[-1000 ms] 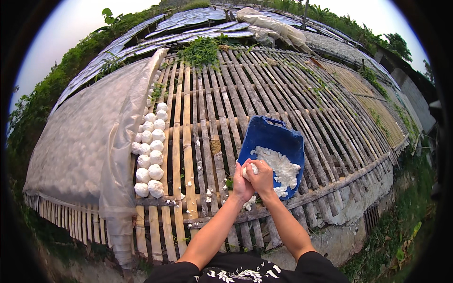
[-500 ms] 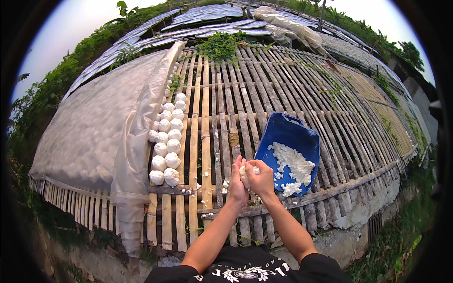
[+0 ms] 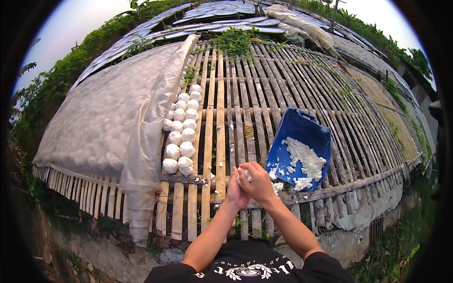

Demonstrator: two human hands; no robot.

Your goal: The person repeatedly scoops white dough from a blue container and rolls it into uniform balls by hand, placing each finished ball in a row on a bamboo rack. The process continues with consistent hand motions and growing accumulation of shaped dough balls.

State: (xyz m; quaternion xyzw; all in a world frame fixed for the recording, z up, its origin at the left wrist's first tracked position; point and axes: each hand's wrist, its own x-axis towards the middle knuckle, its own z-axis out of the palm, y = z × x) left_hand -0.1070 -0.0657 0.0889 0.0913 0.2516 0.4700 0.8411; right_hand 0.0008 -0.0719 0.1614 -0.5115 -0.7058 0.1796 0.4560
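Note:
Pressed between my two hands is a lump of white crumbly dough [image 3: 247,175], mostly hidden by the fingers. My left hand [image 3: 237,194] cups it from the left, palm turned inward. Over it from the right, my right hand [image 3: 257,183] is closed with bent fingers. Just right of my hands sits a blue plastic scoop-like tray [image 3: 317,135] with a handle slot at its far edge. Loose white crumbly dough [image 3: 306,159] lies in it, some spilling at its near left corner. To the left, rounded white balls [image 3: 188,135] stand in rows on the slats.
A bamboo slat rack [image 3: 222,94] with gaps spreads before me, white crumbs scattered near its front edge. Translucent plastic sheeting [image 3: 108,104] covers more pale balls at left. Green leaves [image 3: 234,41] and round flat panels [image 3: 212,12] lie farther back. A concrete ledge [image 3: 342,240] runs below the rack.
My right hand has closed over the dough lump, which shows less now. The whole view has shifted, so the rack and tray appear slightly farther right and higher.

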